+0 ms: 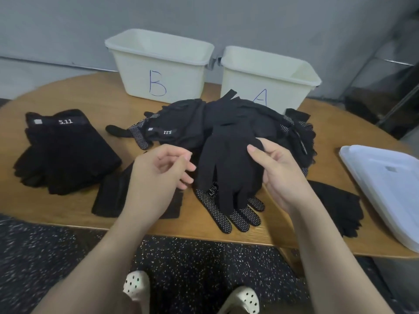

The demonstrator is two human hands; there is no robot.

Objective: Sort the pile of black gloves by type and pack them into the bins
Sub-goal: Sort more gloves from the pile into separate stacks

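I see the glove pile (238, 123) heaped mid-desk; taking it as my landmark. Right hand (278, 175) sits at the pile's near edge, thumb and fingers pinching a plain black knit glove (229, 164) by its side. That glove hangs fingers-down toward me, draped over the pile's front. Left hand (158, 171) hovers just left of the held glove, fingers loosely curled, nothing in it, released.

Under the held glove, at the pile's near side, a dotted-palm glove (229, 214) lies flat, fingertips reaching the desk (68, 214) front edge. Another dotted piece pokes out at the pile's left, beside a glove with a "5.11" label (167, 132) seen upside down.

Well left of the pile, a separate stack of 5.11 gloves (63, 150), label strip on the far end. Near-left of the pile, partly under my left wrist, a flat dark glove stack (111, 196). Near-right of the pile, more plain black gloves (340, 207) lie by the desk edge.

Behind the pile, two cream bins: bin B (158, 66) back-left, bin A (269, 80) directly behind, touching the pile's rear; the pile hides part of the A. I can't see down to either bin's floor. Far right of the pile, white lids (385, 186) stacked at the desk's edge.
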